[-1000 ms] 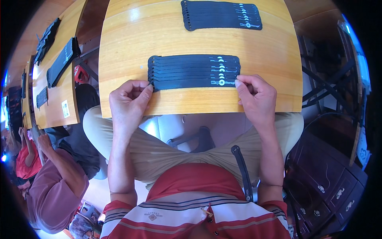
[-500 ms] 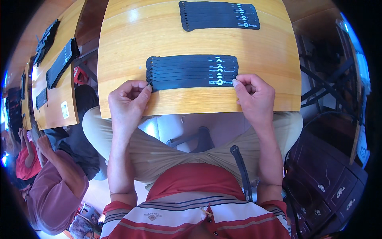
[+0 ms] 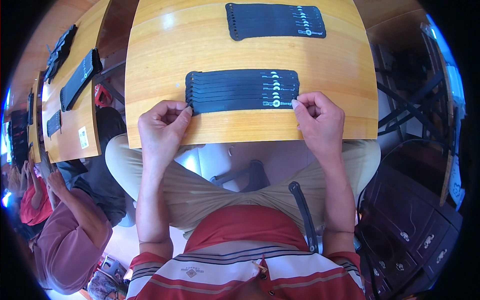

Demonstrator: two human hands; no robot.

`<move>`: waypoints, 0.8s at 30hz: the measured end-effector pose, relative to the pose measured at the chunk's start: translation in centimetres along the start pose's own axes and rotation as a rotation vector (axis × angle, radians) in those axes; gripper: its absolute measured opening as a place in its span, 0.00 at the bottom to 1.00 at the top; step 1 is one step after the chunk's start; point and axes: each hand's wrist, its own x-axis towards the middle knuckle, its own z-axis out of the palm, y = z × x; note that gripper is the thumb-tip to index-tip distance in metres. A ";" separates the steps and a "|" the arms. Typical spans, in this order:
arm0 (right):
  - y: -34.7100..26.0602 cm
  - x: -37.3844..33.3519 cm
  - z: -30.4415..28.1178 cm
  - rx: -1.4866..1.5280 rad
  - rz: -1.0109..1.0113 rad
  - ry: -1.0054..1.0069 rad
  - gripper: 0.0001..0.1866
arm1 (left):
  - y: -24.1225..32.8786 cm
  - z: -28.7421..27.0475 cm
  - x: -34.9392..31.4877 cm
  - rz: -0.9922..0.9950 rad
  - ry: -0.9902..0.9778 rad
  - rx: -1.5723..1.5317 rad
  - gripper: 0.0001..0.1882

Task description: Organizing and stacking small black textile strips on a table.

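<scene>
Black, flat, fabric-like strap bundle (image 3: 235, 92), fanned in overlapping steps, lies between the fingertips on a yellow wooden table (image 3: 345, 65); left hand (image 3: 162, 127) and right hand (image 3: 322, 120) each close thumb and forefinger on a near corner. Versus a second ago, practically no shift, so the layering appears unaltered. Count: two hands, two bundles (second black bundle (image 3: 272, 20) beyond the fingers), one loose black strap (image 3: 303, 215) bodyward of the right fingers; strips per bundle uncertain.
</scene>
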 end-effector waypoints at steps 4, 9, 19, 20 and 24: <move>-0.2 0.0 0.0 -0.004 -0.005 -0.003 0.04 | 0.0 -0.1 0.0 0.002 -0.009 0.002 0.05; -0.3 -0.1 0.0 -0.019 -0.003 -0.001 0.03 | 0.4 0.0 -0.1 -0.017 -0.015 0.018 0.05; -0.6 0.1 -0.2 -0.058 -0.012 -0.015 0.04 | 0.1 -0.1 0.0 -0.003 -0.011 0.027 0.05; -0.6 0.1 -0.1 -0.065 -0.039 -0.011 0.04 | 0.0 -0.1 0.0 0.017 -0.005 0.033 0.05; -0.6 0.0 0.2 -0.035 -0.031 0.010 0.04 | 0.1 -0.1 0.0 -0.004 0.005 0.050 0.06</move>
